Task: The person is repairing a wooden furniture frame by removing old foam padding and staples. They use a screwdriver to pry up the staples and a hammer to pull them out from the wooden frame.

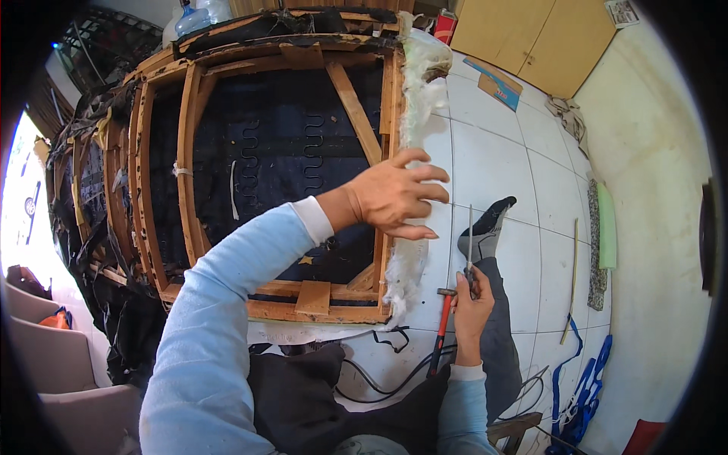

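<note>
My left hand (398, 195) is open, its fingers spread over the right edge of an upturned wooden furniture frame (186, 152). White fluffy padding (415, 91) runs along that edge, partly under the fingers. In my right hand (473, 307), closed beside my leg, is a slim pointed metal tool (470, 239) with a dark handle; its blade points away from me and its exact kind does not show clearly. Just left of that hand is a hammer (442, 330) with a red and black handle; whether it rests on my leg or the floor I cannot tell.
Torn black cloth (114, 303) hangs off the frame's left side, and zigzag springs (313, 152) show inside. Black cable (379, 393) crosses the floor near my legs. Blue straps (588, 394) lie at the right, below a green roll (606, 227). Flattened cardboard (497, 85) lies by the cabinet (531, 38).
</note>
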Tool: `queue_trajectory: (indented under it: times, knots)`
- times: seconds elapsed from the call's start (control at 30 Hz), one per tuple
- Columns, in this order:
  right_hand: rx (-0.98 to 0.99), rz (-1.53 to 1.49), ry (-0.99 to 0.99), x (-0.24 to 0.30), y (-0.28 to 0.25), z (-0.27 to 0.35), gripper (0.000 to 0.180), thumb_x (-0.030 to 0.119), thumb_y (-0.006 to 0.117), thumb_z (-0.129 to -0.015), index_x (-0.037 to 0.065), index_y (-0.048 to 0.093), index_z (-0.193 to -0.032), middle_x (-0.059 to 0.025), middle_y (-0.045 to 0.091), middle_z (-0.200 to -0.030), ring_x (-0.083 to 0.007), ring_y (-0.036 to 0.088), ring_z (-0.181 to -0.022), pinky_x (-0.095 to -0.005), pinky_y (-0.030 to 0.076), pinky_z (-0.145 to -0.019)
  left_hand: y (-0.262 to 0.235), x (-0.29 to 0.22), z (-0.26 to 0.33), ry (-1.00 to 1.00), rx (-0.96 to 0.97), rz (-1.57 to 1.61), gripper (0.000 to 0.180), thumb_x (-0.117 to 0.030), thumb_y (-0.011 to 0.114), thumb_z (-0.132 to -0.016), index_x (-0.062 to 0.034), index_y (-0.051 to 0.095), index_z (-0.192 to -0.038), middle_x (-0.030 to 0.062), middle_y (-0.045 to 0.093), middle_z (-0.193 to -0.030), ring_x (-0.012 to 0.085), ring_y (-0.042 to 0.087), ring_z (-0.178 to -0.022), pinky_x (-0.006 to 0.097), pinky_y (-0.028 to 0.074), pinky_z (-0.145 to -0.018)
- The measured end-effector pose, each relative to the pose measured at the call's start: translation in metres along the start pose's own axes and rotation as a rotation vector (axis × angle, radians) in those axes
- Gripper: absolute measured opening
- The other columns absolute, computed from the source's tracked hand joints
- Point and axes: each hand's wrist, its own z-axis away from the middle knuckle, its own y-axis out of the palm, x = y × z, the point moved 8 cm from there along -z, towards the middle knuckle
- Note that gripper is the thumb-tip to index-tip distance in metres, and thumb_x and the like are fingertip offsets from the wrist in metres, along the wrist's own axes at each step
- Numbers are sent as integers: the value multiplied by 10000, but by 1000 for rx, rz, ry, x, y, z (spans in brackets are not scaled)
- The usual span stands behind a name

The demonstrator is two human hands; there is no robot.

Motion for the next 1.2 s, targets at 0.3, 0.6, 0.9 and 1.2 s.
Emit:
queue_trajectory:
  times: [0.3,0.6,0.9,1.2]
  knots:
    - [45,2,70,-7,14,6,352,142,776,-1025,-23,706,-1328,-1,652,-791,-51,557,-570,-244,415,-489,-35,140,21,-855,-309,-412,631,-388,608,-1085,-82,498,-1626,225,472,-1683,465,443,-1526,550,369,-1239]
    - [52,-15,91,-8,16,8,366,154,795,-1009,-21,711,-1319,9,624,-774,-59,547,-567,-247,410,-491,-31,140,13,-810,-176,-627,675,-456,566,-1087,-77,489,-1640,224,373,-1747,518,361,-1575,598,358,-1241]
    - [39,-67,-204,144,85,-70,287,260,809,-1017,-10,767,-1103,44,550,-678,-63,495,-509,-265,366,-470,-23,142,4,-706,-47,-463,730,-457,577,-1092,3,438,-1643,285,340,-1741,525,321,-1599,588,335,-1273]
    - [208,-79,-251,255,196,-195,488,395,883,-938,-61,775,-1073,-16,636,-775,-111,536,-516,-281,403,-463,-17,91,30,-662,-55,-314,879,-536,631,-1058,71,388,-1644,330,335,-1725,512,322,-1607,538,316,-1308]
